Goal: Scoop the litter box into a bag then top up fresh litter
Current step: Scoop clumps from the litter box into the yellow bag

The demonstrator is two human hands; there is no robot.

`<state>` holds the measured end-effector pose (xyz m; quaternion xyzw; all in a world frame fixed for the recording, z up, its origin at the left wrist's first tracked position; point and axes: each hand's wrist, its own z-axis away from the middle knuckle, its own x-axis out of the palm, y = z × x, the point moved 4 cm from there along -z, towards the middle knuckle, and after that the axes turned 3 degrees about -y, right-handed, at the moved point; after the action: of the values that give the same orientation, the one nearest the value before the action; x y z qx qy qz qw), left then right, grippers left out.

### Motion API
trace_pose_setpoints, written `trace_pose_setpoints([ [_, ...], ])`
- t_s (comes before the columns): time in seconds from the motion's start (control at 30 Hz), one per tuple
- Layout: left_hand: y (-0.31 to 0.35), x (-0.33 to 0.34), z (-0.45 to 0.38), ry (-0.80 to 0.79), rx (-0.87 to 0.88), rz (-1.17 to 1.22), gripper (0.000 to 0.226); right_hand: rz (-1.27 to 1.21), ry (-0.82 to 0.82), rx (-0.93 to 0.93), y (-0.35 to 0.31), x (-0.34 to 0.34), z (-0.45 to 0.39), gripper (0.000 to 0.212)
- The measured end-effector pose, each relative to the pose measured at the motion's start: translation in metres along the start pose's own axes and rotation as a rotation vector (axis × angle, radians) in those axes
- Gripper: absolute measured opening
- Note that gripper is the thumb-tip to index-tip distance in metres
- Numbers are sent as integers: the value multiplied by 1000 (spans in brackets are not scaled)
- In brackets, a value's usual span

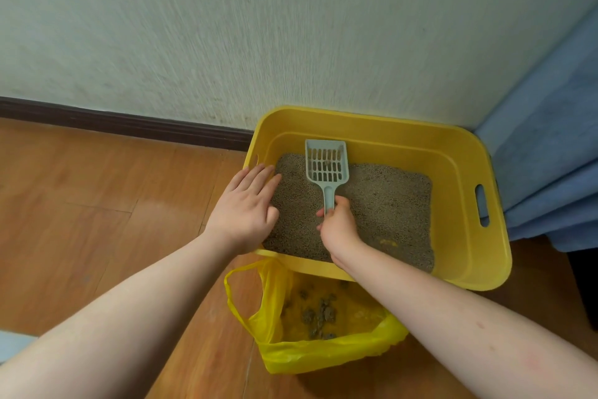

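Note:
A yellow litter box (466, 152) stands on the floor against the wall, holding grey-brown litter (388, 204). My right hand (339, 225) grips the handle of a pale blue slotted scoop (326, 162), whose head is raised over the litter with a few small bits in it. My left hand (247, 204) rests flat with straight fingers on the box's left rim, fingertips over the litter. In front of the box an open yellow plastic bag (291, 350) holds several dark clumps (320, 314).
A white textured wall (226, 26) with a dark skirting board (129, 126) runs behind the box. Blue cloth (550, 156) hangs at the right, beside the box. Wooden floor (81, 204) spreads to the left and front.

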<state>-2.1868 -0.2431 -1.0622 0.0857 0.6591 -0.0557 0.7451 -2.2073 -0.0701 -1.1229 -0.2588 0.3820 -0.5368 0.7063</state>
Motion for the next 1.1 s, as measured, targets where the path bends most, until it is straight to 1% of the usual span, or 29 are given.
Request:
trace_pose_setpoints([
  [0.23,0,0,0,0,2,27,72,120,-73,-93,-9,-22,17,31],
  [0.43,0,2,0,-4,7,36,72,439,-128,-185,-18,-75,37,29],
  [0.53,0,1,0,-4,5,35,74,601,-130,-245,-14,-98,52,27],
  [0.7,1,-2,2,-26,4,31,78,731,-151,-315,-13,-123,87,28],
  [0.8,1,-2,2,-39,5,22,78,873,-152,-394,-15,-134,111,32],
  [0.87,1,-1,2,-37,3,14,78,986,-81,-502,-14,-141,121,40],
  [0.9,1,-1,2,-36,3,12,78,1052,-28,-589,-13,-143,125,43],
  [0.93,1,-1,2,-36,4,12,78,1137,22,-696,-10,-144,128,45],
  [1.0,2,-1,2,-31,7,14,78,1317,101,-939,-5,-145,138,41],
  [1.03,2,-1,3,-27,7,17,78,1381,105,-1039,-2,-145,143,39],
  [1.1,1,-1,3,-24,6,25,79,1462,98,-1181,8,-142,152,37],
])
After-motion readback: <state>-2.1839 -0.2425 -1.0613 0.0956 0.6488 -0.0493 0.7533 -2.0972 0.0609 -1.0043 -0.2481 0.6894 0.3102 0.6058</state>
